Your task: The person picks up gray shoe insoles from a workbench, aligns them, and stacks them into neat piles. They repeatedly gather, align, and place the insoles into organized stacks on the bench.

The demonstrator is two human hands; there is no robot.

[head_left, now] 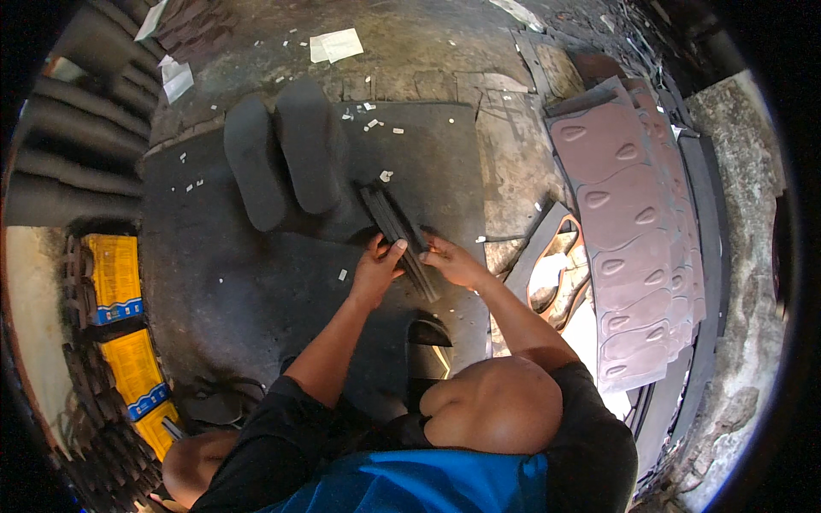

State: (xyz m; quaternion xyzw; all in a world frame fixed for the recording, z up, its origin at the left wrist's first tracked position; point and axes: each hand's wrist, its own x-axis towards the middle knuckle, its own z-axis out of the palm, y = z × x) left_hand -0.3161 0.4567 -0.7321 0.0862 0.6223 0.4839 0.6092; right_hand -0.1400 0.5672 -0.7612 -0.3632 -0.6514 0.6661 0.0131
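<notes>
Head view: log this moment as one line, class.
left hand: holding dark strips; right hand: holding dark strips; ahead-left: dark soles; right: brown sheets

held strips (pixel 390 215): matt, rubbery-looking | sole stacks (pixel 306 150): smooth, matt, foam-like | dark mat (pixel 209 192): matt | brown sheets (pixel 634 238): matt, embossed | blue garment (pixel 419 483): cloth

Two dark soles (pixel 308 150) show uppermost on the dark mat (pixel 248 291), side by side. Over the mat are several dark strips (pixel 386 214), packed too tightly to count. White scraps (pixel 386 176) on it number at least eight. Left of it stand three yellow packages (pixel 115 265); right of it, at least two overlapping purplish sheets (pixel 629 244).
</notes>
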